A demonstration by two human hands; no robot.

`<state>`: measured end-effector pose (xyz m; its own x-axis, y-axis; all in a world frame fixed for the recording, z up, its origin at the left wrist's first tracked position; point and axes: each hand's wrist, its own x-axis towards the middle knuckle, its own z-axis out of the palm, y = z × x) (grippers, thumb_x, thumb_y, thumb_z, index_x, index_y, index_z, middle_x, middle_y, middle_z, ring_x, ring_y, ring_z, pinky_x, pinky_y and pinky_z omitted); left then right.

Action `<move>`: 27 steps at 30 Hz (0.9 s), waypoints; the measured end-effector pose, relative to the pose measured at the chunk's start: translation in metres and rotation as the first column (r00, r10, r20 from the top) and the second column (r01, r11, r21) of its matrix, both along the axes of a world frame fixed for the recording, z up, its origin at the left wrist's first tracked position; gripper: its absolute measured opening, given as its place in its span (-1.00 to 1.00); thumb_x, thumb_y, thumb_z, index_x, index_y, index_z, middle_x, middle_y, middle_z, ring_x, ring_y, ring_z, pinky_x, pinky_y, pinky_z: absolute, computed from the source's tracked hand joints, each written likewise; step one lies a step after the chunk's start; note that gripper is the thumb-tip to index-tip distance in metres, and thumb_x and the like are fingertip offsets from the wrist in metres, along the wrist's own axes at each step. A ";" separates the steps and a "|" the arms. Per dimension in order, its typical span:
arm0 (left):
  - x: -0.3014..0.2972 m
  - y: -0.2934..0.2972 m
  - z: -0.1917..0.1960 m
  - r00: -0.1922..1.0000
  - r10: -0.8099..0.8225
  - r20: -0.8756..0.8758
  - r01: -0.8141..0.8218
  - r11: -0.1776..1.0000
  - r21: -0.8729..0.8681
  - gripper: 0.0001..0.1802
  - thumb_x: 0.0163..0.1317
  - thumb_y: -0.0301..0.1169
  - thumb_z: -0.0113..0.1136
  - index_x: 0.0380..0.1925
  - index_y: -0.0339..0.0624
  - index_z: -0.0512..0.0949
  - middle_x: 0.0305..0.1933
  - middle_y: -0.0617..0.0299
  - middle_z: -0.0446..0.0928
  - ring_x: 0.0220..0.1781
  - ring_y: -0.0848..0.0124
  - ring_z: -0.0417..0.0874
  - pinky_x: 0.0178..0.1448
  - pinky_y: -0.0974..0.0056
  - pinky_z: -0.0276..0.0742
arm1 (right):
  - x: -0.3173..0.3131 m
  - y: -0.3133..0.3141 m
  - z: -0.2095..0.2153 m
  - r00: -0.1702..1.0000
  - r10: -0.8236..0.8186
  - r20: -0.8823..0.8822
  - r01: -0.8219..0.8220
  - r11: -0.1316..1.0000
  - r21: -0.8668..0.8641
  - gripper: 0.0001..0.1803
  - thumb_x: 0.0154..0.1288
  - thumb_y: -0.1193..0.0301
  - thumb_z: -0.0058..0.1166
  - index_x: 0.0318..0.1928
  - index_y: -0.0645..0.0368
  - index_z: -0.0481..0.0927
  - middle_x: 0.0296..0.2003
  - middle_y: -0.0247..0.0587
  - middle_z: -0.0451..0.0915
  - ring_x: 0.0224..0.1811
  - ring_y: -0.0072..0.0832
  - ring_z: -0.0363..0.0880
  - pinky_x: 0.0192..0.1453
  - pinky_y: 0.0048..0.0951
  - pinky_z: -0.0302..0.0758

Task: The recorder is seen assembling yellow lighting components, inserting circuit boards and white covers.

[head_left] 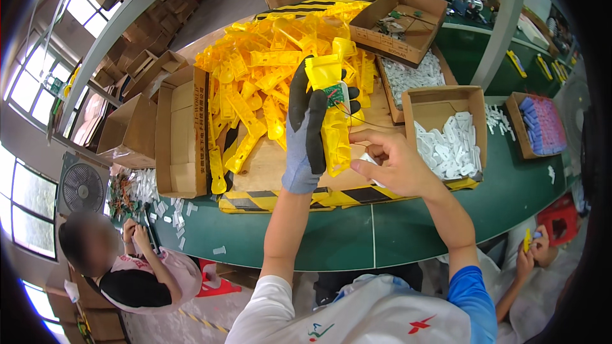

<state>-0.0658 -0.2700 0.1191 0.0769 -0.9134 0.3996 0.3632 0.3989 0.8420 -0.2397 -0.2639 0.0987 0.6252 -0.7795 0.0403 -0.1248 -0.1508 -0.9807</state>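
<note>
My left hand (305, 143), in a grey-blue glove with black coating, is closed around a long yellow plastic housing (336, 146), tilted nearly upright. A green circuit board (334, 95) with thin wires sits at the upper part of the housing, among the gloved fingers. My bare right hand (398, 164) is beside the housing's lower end, fingers bent around a small white piece (368, 160), mostly hidden by the fingers. Its index fingertip is close to the housing's edge; whether it touches I cannot tell. Behind both hands lies a heap of yellow housings (255, 83).
At my right stand a box of white plastic parts (483, 114) and a tilted carton with circuit boards (398, 51). A brown carton (180, 153) borders the heap's left. Black-and-yellow tape (255, 202) edges the board. Co-workers sit at left (137, 267) and right (526, 267).
</note>
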 end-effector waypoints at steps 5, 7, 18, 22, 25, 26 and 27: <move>0.006 -0.011 -0.008 0.997 0.025 -0.067 -0.026 1.000 -0.001 -0.45 0.49 -0.20 -0.08 0.39 -0.13 0.18 0.21 -0.05 0.49 0.07 0.14 0.65 0.17 0.11 0.58 | -0.034 0.008 0.029 0.986 0.034 0.164 -0.034 0.999 0.001 -0.54 0.25 0.45 0.25 0.14 0.29 0.50 -0.53 -0.48 0.51 -0.52 -0.80 0.36 -0.41 -0.69 0.29; 0.007 -0.014 -0.010 1.000 0.001 -0.027 -0.001 1.000 -0.004 -0.44 0.48 -0.22 -0.06 0.40 -0.15 0.17 0.19 -0.03 0.49 0.03 0.17 0.65 0.12 0.13 0.61 | -0.039 0.007 0.031 0.954 -0.016 0.299 0.011 1.000 0.016 -0.57 0.26 0.43 0.25 0.12 0.27 0.52 -0.50 -0.48 0.52 -0.51 -0.83 0.34 -0.41 -0.71 0.25; -0.011 -0.009 -0.016 0.984 -0.171 -0.040 0.175 0.979 0.102 -0.42 0.45 -0.31 -0.04 0.40 -0.24 0.15 0.17 -0.02 0.48 -0.04 0.18 0.66 0.03 0.15 0.63 | -0.063 -0.046 0.010 0.839 -0.441 0.321 0.536 0.774 -0.338 -0.85 0.32 0.45 0.11 -0.15 0.25 0.59 -0.18 -0.26 0.63 -0.07 -0.46 0.59 0.10 -0.44 0.46; -0.011 -0.011 -0.013 0.998 -0.061 0.016 0.061 0.998 0.021 -0.46 0.46 -0.25 -0.07 0.36 -0.23 0.22 0.18 -0.12 0.50 -0.06 0.15 0.68 0.00 0.18 0.63 | -0.074 -0.037 0.011 0.922 -0.377 -0.084 0.236 0.721 -0.652 -0.80 0.18 0.36 0.24 -0.28 0.24 0.60 -0.18 -0.13 0.64 -0.08 -0.29 0.61 0.08 -0.37 0.48; -0.011 -0.007 -0.011 0.997 -0.074 0.012 0.074 0.996 0.040 -0.47 0.46 -0.26 -0.07 0.35 -0.22 0.22 0.18 -0.11 0.50 -0.07 0.15 0.68 0.01 0.17 0.62 | -0.062 -0.026 0.018 0.944 -0.327 -0.048 0.195 0.670 -0.716 -0.76 0.12 0.31 0.31 -0.33 0.22 0.61 -0.24 -0.12 0.65 -0.15 -0.25 0.63 -0.02 -0.33 0.51; -0.011 -0.007 -0.012 0.997 -0.074 0.012 0.073 0.996 0.041 -0.47 0.46 -0.27 -0.07 0.35 -0.23 0.22 0.18 -0.10 0.50 -0.07 0.15 0.68 0.02 0.17 0.62 | -0.054 -0.022 0.020 0.967 -0.252 -0.047 0.157 0.726 -0.670 -0.75 0.11 0.29 0.33 -0.34 0.20 0.61 -0.28 -0.14 0.65 -0.20 -0.26 0.64 -0.09 -0.32 0.53; -0.011 -0.008 -0.012 0.997 -0.077 0.015 0.077 0.996 0.043 -0.47 0.46 -0.27 -0.07 0.35 -0.23 0.22 0.18 -0.10 0.50 -0.07 0.15 0.68 0.02 0.17 0.62 | -0.046 -0.017 0.021 0.966 -0.256 -0.044 0.161 0.726 -0.668 -0.75 0.11 0.29 0.33 -0.34 0.20 0.61 -0.28 -0.14 0.65 -0.20 -0.26 0.64 -0.09 -0.32 0.53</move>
<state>-0.0772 -0.2778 0.1070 -0.0006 -0.9324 0.3613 0.3776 0.3343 0.8635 -0.2857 -0.2807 0.1197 0.4861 -0.7000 0.5232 -0.3440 -0.7036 -0.6218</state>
